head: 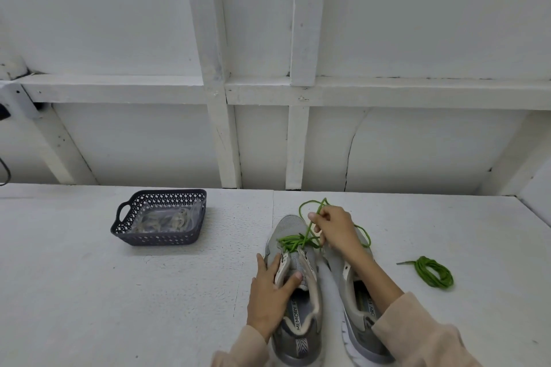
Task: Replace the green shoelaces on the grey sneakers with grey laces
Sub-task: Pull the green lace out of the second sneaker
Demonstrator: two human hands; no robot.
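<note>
Two grey sneakers stand side by side at the table's near edge, toes pointing away from me. My left hand (269,289) grips the left sneaker (293,286) by its eyelet flap and tongue. A green lace (293,240) still runs through its lowest eyelets near the toe. My right hand (335,229) pinches this lace above the toe, with loose loops trailing behind the hand. The right sneaker (359,304) has no lace and lies partly under my right forearm. A second green lace (433,271) lies coiled on the table to the right.
A dark perforated basket (159,237) at the left holds pale grey laces (167,220) in clear wrapping. A white framed wall rises right behind the table (119,292). The table's right end is bounded by a raised white edge.
</note>
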